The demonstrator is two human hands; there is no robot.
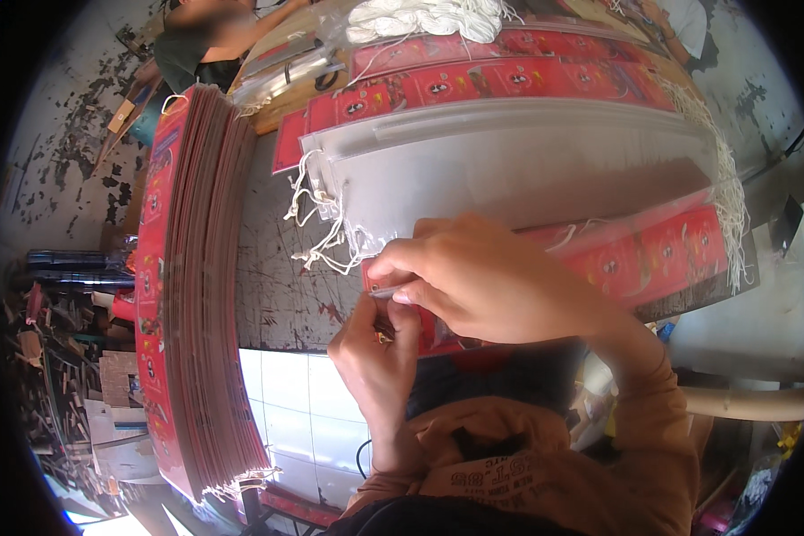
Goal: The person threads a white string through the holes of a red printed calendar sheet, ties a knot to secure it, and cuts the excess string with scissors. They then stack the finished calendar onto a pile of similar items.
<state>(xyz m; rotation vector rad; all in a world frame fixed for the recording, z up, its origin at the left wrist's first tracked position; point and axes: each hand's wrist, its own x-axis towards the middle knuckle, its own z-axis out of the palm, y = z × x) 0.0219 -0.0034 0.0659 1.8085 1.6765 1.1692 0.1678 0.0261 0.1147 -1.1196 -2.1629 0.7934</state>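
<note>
Hands are seen together at the near edge of a dark, scratched worktable (286, 295). The left hand (377, 357) is raised from below, its fingers closed onto the near edge of a red printed paper bag (679, 255) that lies flat across the table and runs off to the right. The right hand (473, 281) is laid over the same bag from the right; its thumb and forefinger are pinched shut at the bag's left end, but what is held between them is too small to be made out. Loose white cord ends (317, 214) are noted just left of the fingertips, hanging from a pile of clear plastic sleeves (527, 170). A tall stack of red bags (196, 295) stands on edge at the left side of the table. Further rows of red printed sheets (509, 80) lie beyond the sleeves, with a bundle of white cord (429, 18) at the far edge. A second person (205, 40) is seen at the far left corner. White floor tiles (304, 402) show below the table.
</note>
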